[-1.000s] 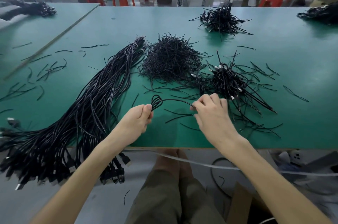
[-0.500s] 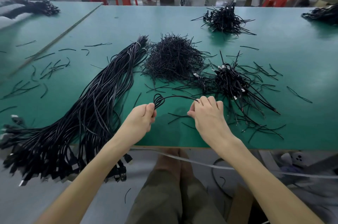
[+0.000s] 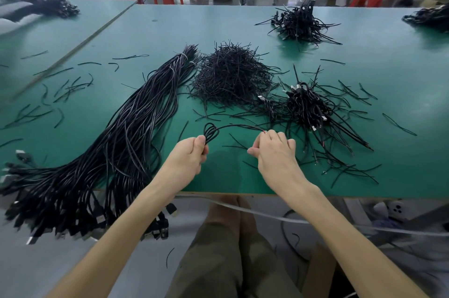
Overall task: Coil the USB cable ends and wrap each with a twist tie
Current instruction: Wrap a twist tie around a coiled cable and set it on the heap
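Left hand pinches the small coil of the USB cable over the green table, near its front edge. Right hand has fingers curled round the cable's bare-wire end. Cable bundle at left, plugs overhanging the edge. Beyond the hands is the twist tie heap, with the coiled cable pile to its right.

- The black USB cable is held above the tabletop. One end is folded into small loops that stand out of the left grip, and its thin tail arcs over to the right grip.
- A thick bundle of uncoiled cables lies diagonally on the left, with its plugs hanging over the near edge.
- A heap of black twist ties lies in the middle.
- A pile of coiled cables lies just to the right of the heap.
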The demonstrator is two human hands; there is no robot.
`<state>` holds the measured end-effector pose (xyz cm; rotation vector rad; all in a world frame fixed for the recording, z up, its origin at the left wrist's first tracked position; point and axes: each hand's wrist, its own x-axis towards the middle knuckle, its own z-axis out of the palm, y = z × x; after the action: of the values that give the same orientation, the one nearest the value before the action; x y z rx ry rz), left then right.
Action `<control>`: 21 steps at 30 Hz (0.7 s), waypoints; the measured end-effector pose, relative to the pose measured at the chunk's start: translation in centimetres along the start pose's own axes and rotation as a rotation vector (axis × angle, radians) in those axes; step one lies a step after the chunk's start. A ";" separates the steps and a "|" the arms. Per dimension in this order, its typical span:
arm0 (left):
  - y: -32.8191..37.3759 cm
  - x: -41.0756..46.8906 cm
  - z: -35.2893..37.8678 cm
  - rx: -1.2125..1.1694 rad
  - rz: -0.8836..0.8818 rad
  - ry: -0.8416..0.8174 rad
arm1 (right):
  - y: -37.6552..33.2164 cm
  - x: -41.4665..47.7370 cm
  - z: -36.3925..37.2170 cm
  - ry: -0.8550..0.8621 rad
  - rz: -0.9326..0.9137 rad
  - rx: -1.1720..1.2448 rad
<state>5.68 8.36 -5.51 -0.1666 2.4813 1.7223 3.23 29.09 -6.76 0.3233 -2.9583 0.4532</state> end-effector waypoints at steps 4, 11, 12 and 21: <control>0.0 0.1 0.2 -0.005 0.005 0.008 | 0.0 -0.1 -0.4 -0.009 -0.014 0.016; 0.1 0.2 0.7 -0.033 -0.009 0.026 | -0.2 -0.5 -1.3 0.008 0.085 0.375; 0.2 0.2 0.8 -0.047 -0.015 0.032 | -0.3 -0.7 -1.5 -0.042 0.131 0.500; 0.6 -0.1 2.2 0.024 0.097 0.043 | -2.8 -2.0 -1.9 -0.092 0.127 0.764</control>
<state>5.72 10.63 -5.76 -0.0827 2.5798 1.7423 6.00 27.45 -4.49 0.2240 -2.7608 1.6153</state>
